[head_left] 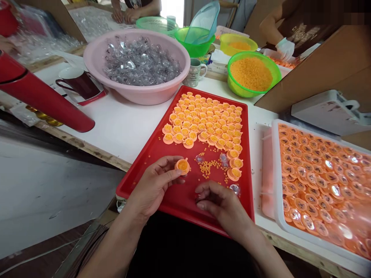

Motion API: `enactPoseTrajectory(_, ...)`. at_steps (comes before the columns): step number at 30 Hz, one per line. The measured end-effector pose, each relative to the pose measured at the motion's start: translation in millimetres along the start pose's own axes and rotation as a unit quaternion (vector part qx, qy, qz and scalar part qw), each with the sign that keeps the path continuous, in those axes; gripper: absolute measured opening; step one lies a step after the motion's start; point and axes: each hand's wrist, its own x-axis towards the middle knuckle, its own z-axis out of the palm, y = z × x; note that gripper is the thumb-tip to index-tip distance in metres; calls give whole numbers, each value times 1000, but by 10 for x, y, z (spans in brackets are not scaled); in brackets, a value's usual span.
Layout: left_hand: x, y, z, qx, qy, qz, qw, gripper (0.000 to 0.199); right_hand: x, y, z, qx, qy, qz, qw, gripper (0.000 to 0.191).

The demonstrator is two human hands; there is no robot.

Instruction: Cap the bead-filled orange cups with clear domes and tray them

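My left hand (158,179) pinches a small orange toy teacup (182,165) on its saucer, with yellow-orange grains inside, over the red tray (179,200). To the right, my right hand (220,202) hovers low over the tray with thumb and fingers curled toward each other; whatever may be between the tips is too small to make out. Rows of similar filled teacups (205,119) cover the far part of the tray. Loose orange grains (207,169) and a few clear plastic lids (223,159) lie between them and my hands. Another clear lid (235,189) is beside my right hand.
A pink basin (136,90) of clear plastic pieces stands behind the tray, near a mug (194,73). A green bowl (246,83) holds orange grains. At right sits a white bin (276,185) of lidded orange cups. A red cylinder (58,100) juts in from the left. Co-workers' hands (285,48) show beyond.
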Motion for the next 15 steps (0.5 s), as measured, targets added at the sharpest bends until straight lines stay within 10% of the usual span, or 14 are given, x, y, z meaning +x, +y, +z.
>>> enactPoseTrajectory(15,-49,-78,413,41,-71,-70,994,28,-235,-26,-309,212,72,-4,975,16)
